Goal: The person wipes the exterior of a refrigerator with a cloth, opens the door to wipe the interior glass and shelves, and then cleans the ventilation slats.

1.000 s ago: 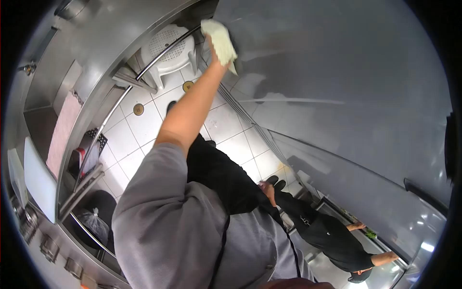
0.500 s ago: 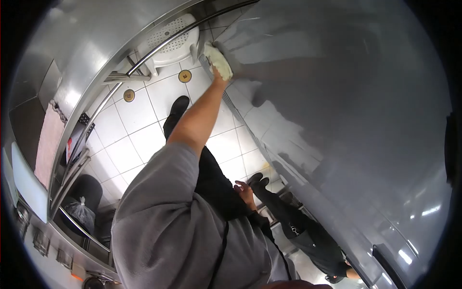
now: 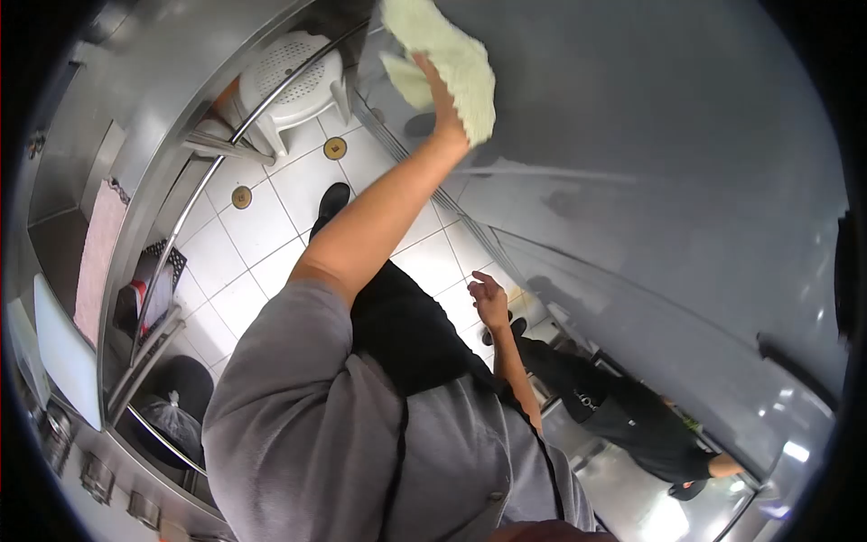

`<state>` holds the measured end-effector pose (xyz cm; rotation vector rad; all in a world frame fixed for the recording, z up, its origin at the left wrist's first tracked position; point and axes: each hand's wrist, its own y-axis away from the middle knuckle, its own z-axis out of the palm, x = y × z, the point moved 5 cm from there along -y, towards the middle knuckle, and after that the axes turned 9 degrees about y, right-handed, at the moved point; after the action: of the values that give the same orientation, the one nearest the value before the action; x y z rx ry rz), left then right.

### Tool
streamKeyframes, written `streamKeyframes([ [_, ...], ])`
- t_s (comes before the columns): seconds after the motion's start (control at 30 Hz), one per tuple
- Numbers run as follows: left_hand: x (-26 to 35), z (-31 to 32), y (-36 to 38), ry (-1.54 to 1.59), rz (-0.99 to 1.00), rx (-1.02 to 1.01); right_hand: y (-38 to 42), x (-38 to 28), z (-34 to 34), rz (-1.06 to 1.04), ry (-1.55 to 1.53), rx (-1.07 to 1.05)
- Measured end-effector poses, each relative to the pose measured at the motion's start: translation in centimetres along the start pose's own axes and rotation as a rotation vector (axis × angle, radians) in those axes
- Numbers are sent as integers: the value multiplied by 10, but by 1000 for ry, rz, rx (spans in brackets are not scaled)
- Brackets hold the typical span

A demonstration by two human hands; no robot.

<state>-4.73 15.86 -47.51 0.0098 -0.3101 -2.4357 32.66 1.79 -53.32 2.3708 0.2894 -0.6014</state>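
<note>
now that the cloth point(image 3: 471, 86) has moved farther from the lower edge of the metal panel point(image 3: 632, 99) — bringing it over another patch — the left hand point(image 3: 442, 107) clasps it, while the right hand point(image 3: 489, 298), well apart, hangs loosely uncurled.

The cloth point(image 3: 468, 79) is pale yellow-green, the shirt point(image 3: 452, 443) grey, the apron point(image 3: 397, 330) black, the towel point(image 3: 97, 248) pink, the stool point(image 3: 284, 68) white, and the white floor point(image 3: 289, 190) has squares made by thin dark lines.
</note>
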Motion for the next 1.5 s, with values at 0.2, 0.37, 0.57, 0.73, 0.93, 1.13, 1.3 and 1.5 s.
streamKeyframes([
  [0.2, -32, -50, 24, -325, 653, 188, 82, 102, 32, 108, 86, 1],
  [0.37, -99, -136, 78, -297, 100, 316, 137, 297, 109, 135, 140, -206],
  [0.57, -16, -53, 9, -251, 74, 90, 157, 203, 29, 207, 70, 78],
  [0.73, 48, 5, -34, -249, 396, 56, 153, 174, 34, 527, -287, 87],
  [0.93, -34, -183, -27, -190, 7, 271, 112, 106, 87, 342, -268, -154],
  [1.13, 33, -125, 75, -715, -434, -94, 33, -54, 41, 130, -464, 103],
  [1.3, 70, -86, 77, -647, -830, -162, -7, -200, -27, -84, -785, 459],
  [1.5, 72, 104, 150, -1992, -133, -1700, -34, -247, 40, -169, -2042, 61],
])
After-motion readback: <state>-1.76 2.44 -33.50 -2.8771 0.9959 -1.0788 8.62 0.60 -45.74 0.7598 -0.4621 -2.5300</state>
